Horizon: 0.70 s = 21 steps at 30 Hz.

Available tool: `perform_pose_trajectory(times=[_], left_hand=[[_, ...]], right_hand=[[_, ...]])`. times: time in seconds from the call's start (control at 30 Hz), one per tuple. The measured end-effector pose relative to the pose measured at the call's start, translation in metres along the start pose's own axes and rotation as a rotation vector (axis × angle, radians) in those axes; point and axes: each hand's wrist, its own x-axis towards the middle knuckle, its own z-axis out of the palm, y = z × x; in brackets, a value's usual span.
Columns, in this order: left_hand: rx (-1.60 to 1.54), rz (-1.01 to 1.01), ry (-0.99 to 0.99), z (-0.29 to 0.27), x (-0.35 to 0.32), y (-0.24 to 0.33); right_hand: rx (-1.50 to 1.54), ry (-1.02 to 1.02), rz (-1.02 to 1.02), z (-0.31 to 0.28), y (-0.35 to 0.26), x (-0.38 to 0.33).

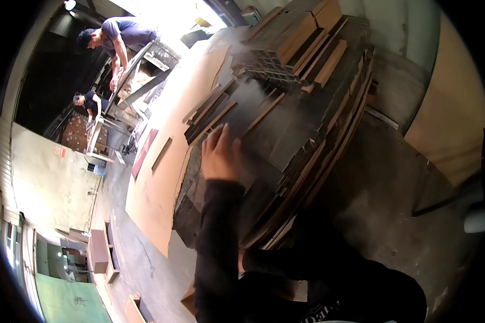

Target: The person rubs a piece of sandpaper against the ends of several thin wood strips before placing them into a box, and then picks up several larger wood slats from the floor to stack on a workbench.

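My left hand [221, 157] reaches over a stack of dark boards [293, 140], palm down. Its fingers are apart and slightly bent, with nothing seen in them. The fingertips are by the near end of a thin dark strip with a pale edge [221, 116]; whether they touch it I cannot tell. My right hand [242, 260] shows only as a sliver beside my left sleeve, low by the stack's near edge. My left forearm hides its fingers.
A large tan sheet [161, 199] lies left of the stack, with a loose dark strip [161, 154] on it. Bundled strips [291, 46] are piled at the far end. Two people work at the upper left, one bending over a frame [140, 64]. A tan panel [450, 107] leans at the right.
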Motion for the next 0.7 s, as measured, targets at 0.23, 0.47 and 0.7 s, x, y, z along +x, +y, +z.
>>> perform_pose_trajectory(times=[0.23, 0.47, 0.7], left_hand=[[0.179, -0.105, -0.183, 0.020, -0.007, 0.015], [0.213, 0.039, -0.282, 0.003, 0.009, 0.003], [0.030, -0.159, -0.124, -0.024, -0.021, -0.003]], right_hand=[[0.031, -0.037, 0.014, 0.002, 0.000, -0.007], [0.036, -0.048, 0.006, -0.004, -0.009, -0.007], [0.125, -0.040, 0.053, 0.013, -0.007, -0.007]])
